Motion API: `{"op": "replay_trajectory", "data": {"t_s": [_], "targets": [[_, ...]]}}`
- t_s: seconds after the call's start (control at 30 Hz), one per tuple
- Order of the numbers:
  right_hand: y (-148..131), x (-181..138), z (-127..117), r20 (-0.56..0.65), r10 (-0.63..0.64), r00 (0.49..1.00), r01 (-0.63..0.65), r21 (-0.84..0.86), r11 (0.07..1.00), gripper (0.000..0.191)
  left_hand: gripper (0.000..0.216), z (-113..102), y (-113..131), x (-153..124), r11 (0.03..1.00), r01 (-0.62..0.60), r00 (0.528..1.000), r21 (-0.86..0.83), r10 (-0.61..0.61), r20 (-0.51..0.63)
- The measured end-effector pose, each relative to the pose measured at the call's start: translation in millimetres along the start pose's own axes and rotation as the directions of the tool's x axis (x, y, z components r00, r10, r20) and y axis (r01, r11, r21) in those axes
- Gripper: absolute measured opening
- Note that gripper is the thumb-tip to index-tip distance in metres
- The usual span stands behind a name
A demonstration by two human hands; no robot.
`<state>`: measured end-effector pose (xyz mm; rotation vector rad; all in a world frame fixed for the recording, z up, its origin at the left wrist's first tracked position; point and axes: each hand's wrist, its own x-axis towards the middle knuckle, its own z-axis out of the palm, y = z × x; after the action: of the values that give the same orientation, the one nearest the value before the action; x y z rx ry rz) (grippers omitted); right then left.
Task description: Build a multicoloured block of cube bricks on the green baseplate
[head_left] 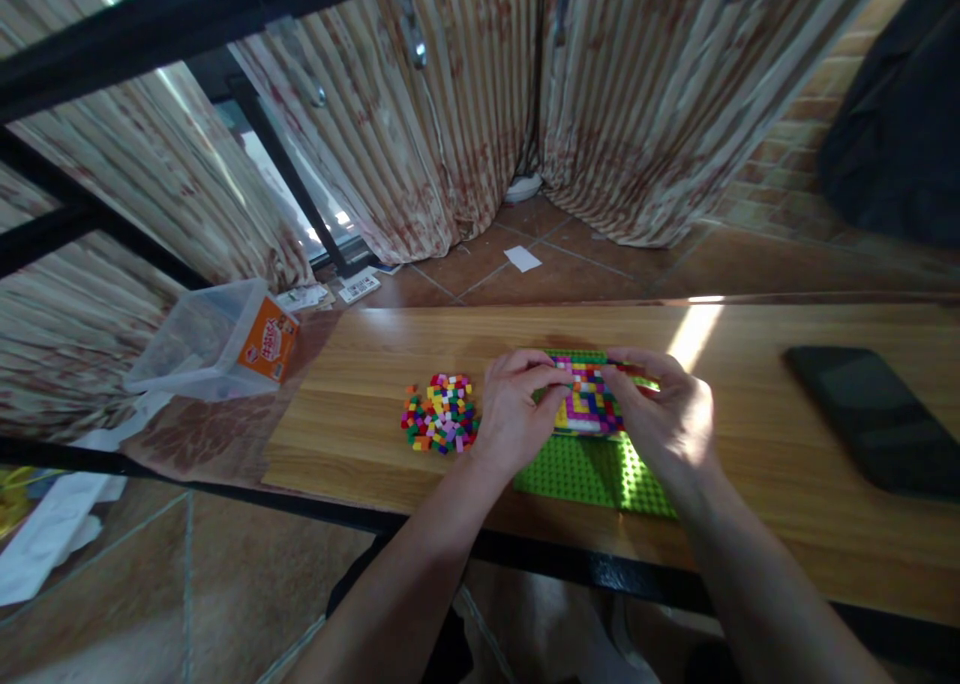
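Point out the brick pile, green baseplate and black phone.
brick pile (441, 416), head view, middle of heap.
green baseplate (574, 476), head view, bare near part.
black phone (874, 416), head view, middle of screen.

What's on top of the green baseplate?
A patch of multicoloured bricks sits on the far part of the baseplate; the near part is bare. The left hand and right hand cover the patch's sides, hiding what's beneath.

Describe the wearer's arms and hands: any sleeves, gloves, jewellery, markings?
Left hand and right hand are both bare: no gloves, rings, watch or wristbands visible. The forearms are bare too, with no sleeve showing up to the frame's bottom edge. No tattoos or markings can be made out, though the light is dim.
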<state>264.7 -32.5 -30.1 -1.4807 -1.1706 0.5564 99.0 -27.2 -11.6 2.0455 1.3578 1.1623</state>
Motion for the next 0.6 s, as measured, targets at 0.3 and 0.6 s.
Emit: {"op": "replay_trajectory", "data": {"t_s": [0.3,0.6], "targets": [[0.9,-0.9,-0.3,0.006,-0.001,1.000,0.001,-0.007,1.000,0.024,0.018,6.2,-6.1,2.1,0.995,0.063,0.997,-0.079,-0.065,-0.028],[-5.7,-7.7,6.8,0.039,-0.041,0.998,0.044,-0.097,0.994,0.044,0.016,6.4,-5.1,2.4,0.995,0.066,0.997,-0.078,-0.068,-0.028]]}}
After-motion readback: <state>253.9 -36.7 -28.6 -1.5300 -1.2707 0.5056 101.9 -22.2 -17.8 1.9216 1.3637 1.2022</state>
